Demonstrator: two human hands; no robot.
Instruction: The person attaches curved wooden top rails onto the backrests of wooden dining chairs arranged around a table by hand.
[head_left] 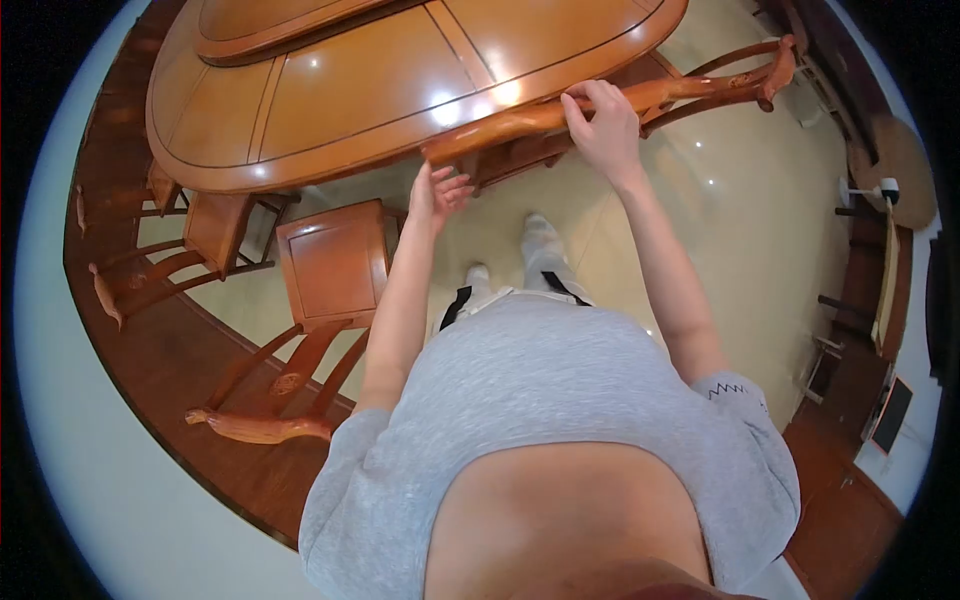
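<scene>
A wooden chair's top rail runs along the near edge of the large oval wooden table. My right hand lies over the rail right of its middle, fingers bent round the wood and thumb to the left. Just below the rail's left end is my left hand, its fingers apart and slightly curled, holding nothing. Whether its fingertips touch the rail cannot be made out. The chair's seat is mostly hidden under the rail and table.
To the left stands a wooden chair with a square seat; another chair is beyond it. At the upper right is a curved chair rail. My feet are on the shiny tiled floor. A white-framed dark panel is far right.
</scene>
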